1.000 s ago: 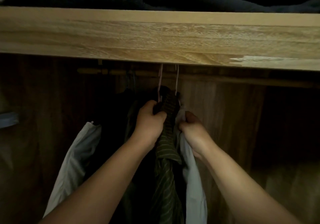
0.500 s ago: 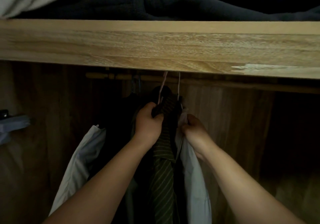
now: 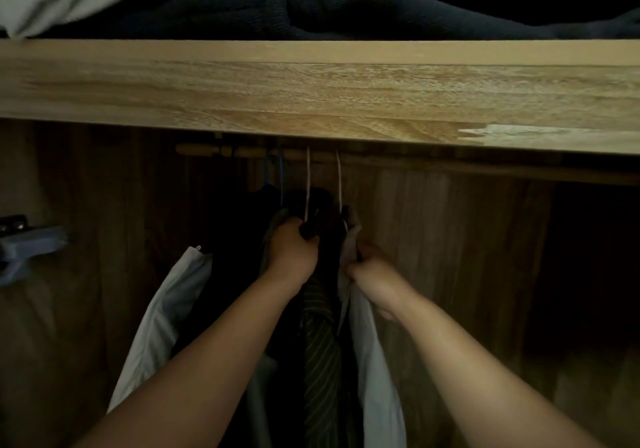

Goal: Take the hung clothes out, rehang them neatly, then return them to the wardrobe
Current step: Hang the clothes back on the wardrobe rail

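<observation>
Inside the dim wardrobe, clothes hang from a wooden rail (image 3: 242, 152). My left hand (image 3: 292, 252) grips the top of a dark green striped shirt (image 3: 322, 350) just below a pale hanger hook (image 3: 307, 184). My right hand (image 3: 372, 272) pinches the shoulder of a light grey-blue garment (image 3: 375, 371), which hangs under a second pale hook (image 3: 338, 184). Dark clothes (image 3: 242, 239) on blue hangers hang further left. A white shirt (image 3: 166, 312) droops at the lower left.
A thick wooden shelf (image 3: 311, 94) crosses the view above the rail, with folded dark and pale clothes (image 3: 311, 7) piled on it. A blue-grey object (image 3: 31, 246) sticks out at the left wall. The rail to the right of the hooks is bare.
The view has tilted up, showing more of the pile on the shelf. Both hands keep their hold and have shifted slightly upward toward the rail.
</observation>
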The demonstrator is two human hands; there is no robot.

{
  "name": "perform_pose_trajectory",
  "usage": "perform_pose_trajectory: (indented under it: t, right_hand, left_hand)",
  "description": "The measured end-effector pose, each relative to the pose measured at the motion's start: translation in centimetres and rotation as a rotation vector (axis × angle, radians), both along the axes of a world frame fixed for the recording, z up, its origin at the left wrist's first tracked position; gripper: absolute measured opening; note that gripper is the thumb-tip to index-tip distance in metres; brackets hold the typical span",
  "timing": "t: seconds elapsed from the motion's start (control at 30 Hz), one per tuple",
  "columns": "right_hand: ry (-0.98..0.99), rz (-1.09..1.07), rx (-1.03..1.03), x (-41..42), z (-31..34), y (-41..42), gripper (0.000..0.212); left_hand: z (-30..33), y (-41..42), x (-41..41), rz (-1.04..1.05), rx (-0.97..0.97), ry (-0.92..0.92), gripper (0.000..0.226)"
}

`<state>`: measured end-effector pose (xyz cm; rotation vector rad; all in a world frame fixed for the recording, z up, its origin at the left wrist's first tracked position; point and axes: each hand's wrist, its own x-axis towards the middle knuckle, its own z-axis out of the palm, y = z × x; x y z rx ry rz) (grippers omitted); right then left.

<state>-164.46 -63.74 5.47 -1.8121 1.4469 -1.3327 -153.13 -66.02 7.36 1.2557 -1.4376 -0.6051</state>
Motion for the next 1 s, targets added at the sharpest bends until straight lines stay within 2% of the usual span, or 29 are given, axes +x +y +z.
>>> perform_pose_trajectory:
  t: [0.13,0.23,0.3,0.43,0.5,0.6,0.73,0.87,1.0]
  right_hand:
    - [0.127,0.038,0.042,0.8,-0.4,0.3,0.034]
    - [0.142,0.067,0.045,0.8,-1.0,1.1,0.027]
    - [0.132,0.102,0.039,0.6,-1.7,2.1,0.023]
    - [0.103,0.154,0.029,0.2,-3.5,4.9,0.034]
    - [0.114,0.155,0.043,0.0,-4.6,6.5,0.04]
    - [0.244,0.139,0.127,-0.2,-6.1,9.1,0.059]
    - [0.331,0.154,0.144,-0.1,-8.4,12.8,0.037]
    - [0.386,0.142,0.207,0.2,-10.4,16.1,0.055]
    - [0.485,0.192,0.23,1.5,-12.3,19.4,0.049]
  left_hand:
    - [-0.2,1.4,0.5,-0.035,0.02,-0.11,0.029]
    - [-1.1,3.2,0.9,-0.116,0.005,-0.144,0.037]
    - [-1.7,4.6,1.3,-0.177,-0.01,-0.107,0.05]
    - [-3.3,7.8,1.9,-0.285,-0.03,0.043,0.064]
    - [-4.4,9.5,2.2,-0.287,-0.03,0.114,0.063]
    - [-6.2,11.9,2.6,-0.236,-0.023,0.142,0.061]
    - [-8.7,15.6,3.0,-0.169,-0.005,0.143,0.05]
    - [-11.4,19.6,4.1,-0.1,0.075,0.049,0.034]
    - [-13.8,23.4,6.5,-0.049,0.141,-0.075,0.027]
